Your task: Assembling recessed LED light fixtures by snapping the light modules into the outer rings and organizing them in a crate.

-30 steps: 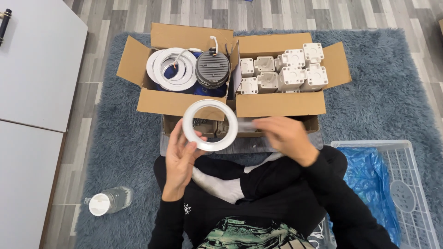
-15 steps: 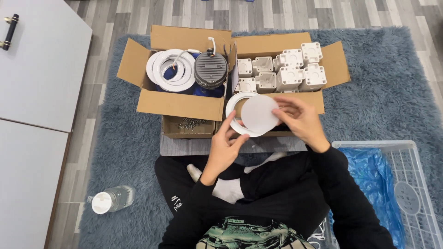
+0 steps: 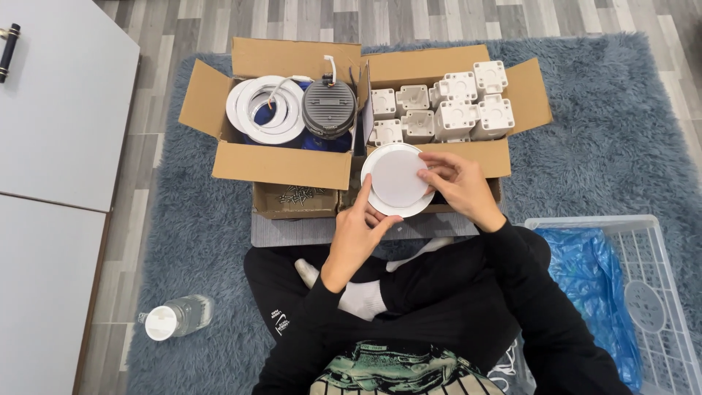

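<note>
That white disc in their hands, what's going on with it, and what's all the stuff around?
A person sits cross-legged on a grey rug, holding a round white disc with both hands: the left hand grips its lower edge, the right hand its right side. Just beyond are two open cardboard boxes: the left box holds white rings and a dark round part, the right box white square pieces. A bottle lies to the left, a white crate with blue plastic to the right.
</note>
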